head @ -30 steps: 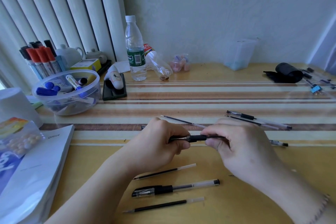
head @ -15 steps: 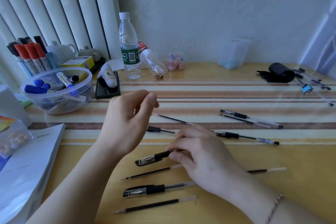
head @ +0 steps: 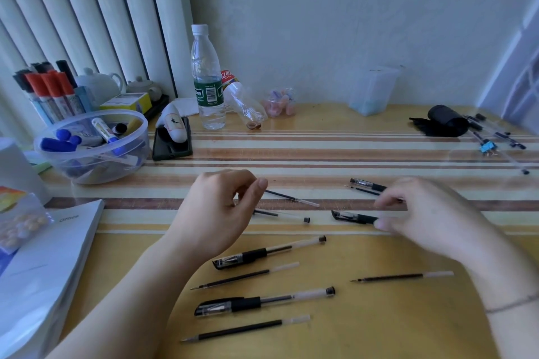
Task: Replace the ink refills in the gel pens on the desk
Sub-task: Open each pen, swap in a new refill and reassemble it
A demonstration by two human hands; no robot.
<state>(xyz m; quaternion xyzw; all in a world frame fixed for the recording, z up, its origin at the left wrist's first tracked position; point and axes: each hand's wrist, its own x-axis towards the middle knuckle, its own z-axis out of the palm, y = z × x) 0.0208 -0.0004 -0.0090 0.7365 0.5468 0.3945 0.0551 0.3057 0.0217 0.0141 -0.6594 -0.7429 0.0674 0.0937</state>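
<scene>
1. Fingers of the right hand [head: 431, 218] were seen blurred, reaching toward a capped gel pen [head: 354, 217] lying on the pale stripe of the bench [head: 408, 329]; a fingertip lay at the pen's end, but whether the pen was gripped could not be told through the blur.
2. The left hand [head: 215, 213] was held raised above the bench with fingers loosely curled and thumb near the forefinger; nothing could be seen pinched in it, so it was judged idle, kept ready to steady the next pen.
3. Just beyond the left hand, a thin refill [head: 291, 200] and a clear barrel with a black end plug [head: 281, 214] were laid apart, probably as a pen taken to pieces.
4. Nearer the body, two assembled pens [head: 268, 252] [head: 264, 302] were laid in alternating rows with loose refills [head: 245, 275] [head: 245, 329], likely so that each pen sat by its replacement.
5. One further refill [head: 402, 276] was set off to the right, and another pen [head: 367, 183] lay past the right hand.
6. A tub of markers [head: 90, 148] and a water bottle [head: 207, 79] were kept at the back, clear of the working area.
</scene>
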